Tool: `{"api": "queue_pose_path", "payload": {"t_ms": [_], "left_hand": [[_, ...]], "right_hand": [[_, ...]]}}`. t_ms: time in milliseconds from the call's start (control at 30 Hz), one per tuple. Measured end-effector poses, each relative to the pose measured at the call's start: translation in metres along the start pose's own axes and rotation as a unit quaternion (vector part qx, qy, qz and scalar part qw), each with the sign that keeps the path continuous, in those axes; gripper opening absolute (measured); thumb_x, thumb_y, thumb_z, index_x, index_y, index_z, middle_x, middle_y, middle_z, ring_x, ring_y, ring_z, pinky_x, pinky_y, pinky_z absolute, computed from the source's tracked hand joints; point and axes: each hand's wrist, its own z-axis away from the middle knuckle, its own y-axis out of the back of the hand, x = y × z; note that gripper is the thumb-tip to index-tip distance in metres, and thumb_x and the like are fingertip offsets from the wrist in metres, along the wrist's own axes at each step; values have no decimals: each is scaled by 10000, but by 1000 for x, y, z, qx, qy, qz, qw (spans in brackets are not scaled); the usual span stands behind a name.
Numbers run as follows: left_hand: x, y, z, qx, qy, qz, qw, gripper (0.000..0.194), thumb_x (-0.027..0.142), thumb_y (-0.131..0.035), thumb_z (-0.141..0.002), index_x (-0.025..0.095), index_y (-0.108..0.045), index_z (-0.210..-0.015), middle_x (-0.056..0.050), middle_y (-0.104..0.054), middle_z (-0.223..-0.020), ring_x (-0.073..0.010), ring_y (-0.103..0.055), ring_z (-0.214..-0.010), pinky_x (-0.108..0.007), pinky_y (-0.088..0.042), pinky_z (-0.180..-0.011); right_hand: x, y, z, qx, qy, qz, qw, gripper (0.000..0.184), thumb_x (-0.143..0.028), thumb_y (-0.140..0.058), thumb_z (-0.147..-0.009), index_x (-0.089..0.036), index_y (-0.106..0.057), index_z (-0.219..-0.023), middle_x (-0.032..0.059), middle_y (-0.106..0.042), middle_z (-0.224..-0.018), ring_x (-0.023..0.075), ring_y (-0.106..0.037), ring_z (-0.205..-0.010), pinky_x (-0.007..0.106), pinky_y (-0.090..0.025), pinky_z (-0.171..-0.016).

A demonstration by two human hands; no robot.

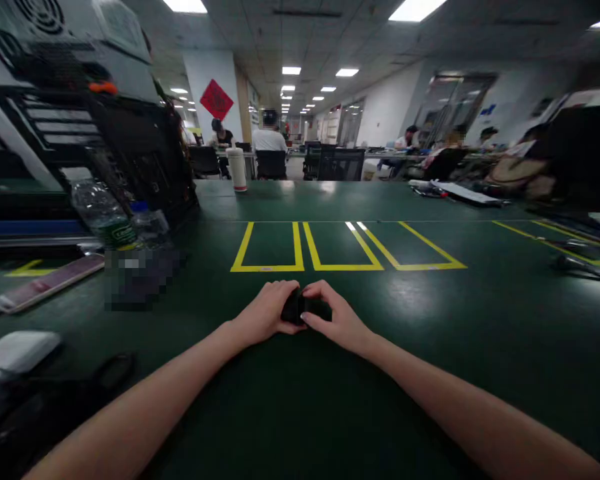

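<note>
A small black object point(292, 308), blocky and too dark to make out its kind, sits between my two hands just above or on the green tabletop point(300, 400). My left hand point(267, 308) is wrapped round its left side, thumb below and fingers over the top. From the right, my right hand point(336, 315) pinches at the object's right edge with thumb and forefinger, leaving a gap inside the curled fingers. Beyond both hands lie yellow tape outlines point(347, 267) on the table.
At the left stand clear plastic bottles point(105, 213), a phone-like slab point(53, 283) and a white box point(20, 353) beside dark cables. A white cup point(237, 170) with a straw is at the far edge. Papers point(467, 193) and eyeglasses-like black items point(577, 267) lie right. Several people sit beyond.
</note>
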Motion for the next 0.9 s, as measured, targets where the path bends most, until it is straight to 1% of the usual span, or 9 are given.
{"api": "queue_pose_path", "payload": {"t_ms": [133,333,400,533,667,767,900], "left_hand": [[-1,0,0,-1,5,11,1000,617,352,-697,-636,172,-346,-1110,-83,-505,-1014,-240,-495,-894,-384,-413,-781],[1,6,0,-20,-1,27,999,609,373,-668,-671,175,-331,-1138,-85,-498,-1056,-237,-493,-938,-385,-407,-816],[2,8,0,-28,5,23,999,604,370,-667,-671,166,-334,-1133,-89,-502,-1043,-238,-499,-924,-387,-414,-804],[5,10,0,-34,9,18,999,577,356,-656,-683,161,-339,-1124,-93,-501,-1047,-238,-502,-916,-383,-424,-782],[6,9,-1,-30,8,22,999,571,350,-662,-680,160,-349,-1118,-91,-506,-1045,-232,-509,-903,-378,-428,-777],[5,6,-1,-17,7,24,1000,583,338,-674,-667,161,-351,-1119,-92,-507,-1043,-235,-509,-909,-379,-427,-776],[4,5,-1,-7,7,36,999,575,346,-675,-664,178,-359,-1114,-83,-509,-1046,-234,-517,-909,-378,-429,-773]], "right_hand": [[0,0,0,43,-28,-23,998,251,-178,-578,-717,-193,-465,-940,21,-512,-929,158,-512,-900,329,-426,-840],[4,2,1,56,-122,-52,990,201,-264,-564,-745,-192,-470,-907,15,-529,-902,160,-544,-860,358,-453,-797],[4,3,1,44,-126,-77,988,210,-274,-570,-745,-192,-475,-913,15,-539,-910,161,-556,-867,366,-455,-805],[0,1,-2,2,-115,-148,982,252,-264,-611,-717,-193,-503,-933,24,-539,-992,171,-564,-937,353,-462,-827],[0,-1,-8,-26,-150,-227,962,258,-254,-637,-688,-182,-534,-913,29,-582,-950,187,-600,-900,362,-488,-789],[0,-2,-11,-25,-178,-270,946,270,-236,-655,-666,-173,-541,-903,28,-608,-906,188,-615,-867,363,-498,-774],[0,-3,-11,-4,-201,-268,942,302,-220,-668,-650,-173,-543,-920,30,-604,-932,174,-609,-869,366,-478,-814]]}}
